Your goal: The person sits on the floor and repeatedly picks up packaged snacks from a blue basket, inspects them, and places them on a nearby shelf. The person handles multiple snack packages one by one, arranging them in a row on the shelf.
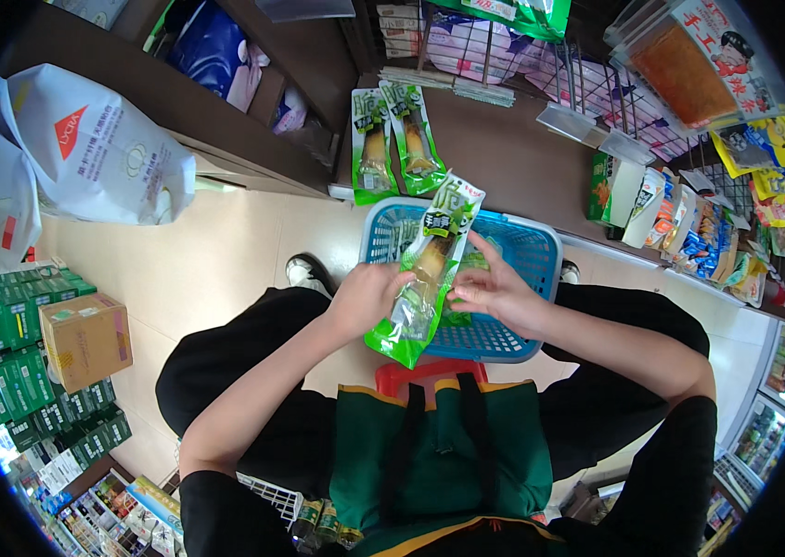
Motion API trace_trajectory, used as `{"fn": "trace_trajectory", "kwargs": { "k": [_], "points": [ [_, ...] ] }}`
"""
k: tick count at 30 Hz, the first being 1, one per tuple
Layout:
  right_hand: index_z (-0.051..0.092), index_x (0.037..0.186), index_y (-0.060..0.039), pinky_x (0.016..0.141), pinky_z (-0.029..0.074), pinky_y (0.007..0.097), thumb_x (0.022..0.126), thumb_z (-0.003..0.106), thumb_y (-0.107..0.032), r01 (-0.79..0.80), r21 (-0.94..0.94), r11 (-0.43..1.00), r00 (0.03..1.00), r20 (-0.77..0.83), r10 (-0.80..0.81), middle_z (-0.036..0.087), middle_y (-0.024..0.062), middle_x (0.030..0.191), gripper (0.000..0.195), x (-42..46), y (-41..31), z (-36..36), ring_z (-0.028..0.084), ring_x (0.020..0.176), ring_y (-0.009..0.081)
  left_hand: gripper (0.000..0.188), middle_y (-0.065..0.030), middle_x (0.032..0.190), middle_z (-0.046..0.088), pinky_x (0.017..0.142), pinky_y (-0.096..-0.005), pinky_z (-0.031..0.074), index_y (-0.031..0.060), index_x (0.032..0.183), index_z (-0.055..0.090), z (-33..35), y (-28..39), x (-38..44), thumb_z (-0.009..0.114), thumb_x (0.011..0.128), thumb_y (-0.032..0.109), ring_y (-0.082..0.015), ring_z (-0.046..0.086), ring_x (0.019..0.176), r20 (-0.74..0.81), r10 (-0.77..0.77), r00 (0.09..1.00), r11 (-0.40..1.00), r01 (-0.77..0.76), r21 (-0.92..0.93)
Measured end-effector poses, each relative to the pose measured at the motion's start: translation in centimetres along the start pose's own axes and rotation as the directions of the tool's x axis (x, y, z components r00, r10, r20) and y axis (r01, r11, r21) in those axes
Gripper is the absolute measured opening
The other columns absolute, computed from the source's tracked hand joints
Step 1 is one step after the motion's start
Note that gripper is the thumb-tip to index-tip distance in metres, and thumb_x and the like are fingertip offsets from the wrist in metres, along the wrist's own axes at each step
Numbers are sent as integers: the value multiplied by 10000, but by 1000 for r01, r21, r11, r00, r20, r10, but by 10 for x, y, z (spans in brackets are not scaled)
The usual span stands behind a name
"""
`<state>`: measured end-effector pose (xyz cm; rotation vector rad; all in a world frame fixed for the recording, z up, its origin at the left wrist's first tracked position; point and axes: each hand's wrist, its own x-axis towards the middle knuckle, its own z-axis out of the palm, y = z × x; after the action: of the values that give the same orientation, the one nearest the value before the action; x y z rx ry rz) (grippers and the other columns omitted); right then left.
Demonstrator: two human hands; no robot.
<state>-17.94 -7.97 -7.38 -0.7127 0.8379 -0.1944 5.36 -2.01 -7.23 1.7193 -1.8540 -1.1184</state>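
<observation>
My left hand (371,296) grips the left edge of a green and white plastic food packet (431,264), its thumb on the clear window. The packet is held at a slant over a blue plastic basket (525,348), its printed end pointing away from me. At the packet's right edge is my right hand (493,289), index finger extended and the other fingers curled by the edge; whether it grips the packet I cannot tell. More green packets lie inside the basket, partly hidden. Two similar packets (373,150) (415,139) lie side by side on the brown shelf (497,153) beyond it.
A red stool (392,379) shows below the basket. Snack boxes (643,202) line the shelf at right, under hanging packets and a wire rack. White bags (97,150) hang at upper left. A cardboard box (86,341) and stacked green cartons (10,383) stand at left.
</observation>
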Motion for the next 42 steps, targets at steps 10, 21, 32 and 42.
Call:
{"fn": "trace_trajectory", "kwargs": {
  "k": [10,21,32,42],
  "points": [
    [550,1047,-76,825,463,301,868,638,-289,32,425,905,995,-101,12,592,39,1012,291,95,25,28,568,948,131,194,-241,728,576,601,-449,445,-17,820,600,5,-45,26,541,889,156,-428,552,687,-241,-39,970,985,-3,-171],
    [560,1059,11,709,491,346,850,640,-282,199,-530,825,856,-316,-409,630,116,913,369,248,-27,-31,622,795,192,192,-240,784,603,719,-494,449,-10,856,589,-3,-127,136,573,850,181,-429,573,786,-348,-83,934,990,117,77],
    [488,1075,25,781,497,426,786,662,-296,-223,-934,277,661,-354,-662,481,210,1171,465,274,-3,-35,532,1047,366,729,-174,1517,45,1104,-531,111,348,1453,-22,36,-165,166,454,901,321,-304,85,1406,-130,-482,867,778,491,392],
    [-15,1470,-222,1098,65,544,876,489,-461,-247,-963,107,785,-264,-560,-74,185,1511,815,282,4,-66,-48,1383,411,781,-247,1488,75,1104,-485,164,303,1462,5,32,-198,195,531,885,319,-374,130,1381,-213,-238,948,879,303,368]
  ]
}}
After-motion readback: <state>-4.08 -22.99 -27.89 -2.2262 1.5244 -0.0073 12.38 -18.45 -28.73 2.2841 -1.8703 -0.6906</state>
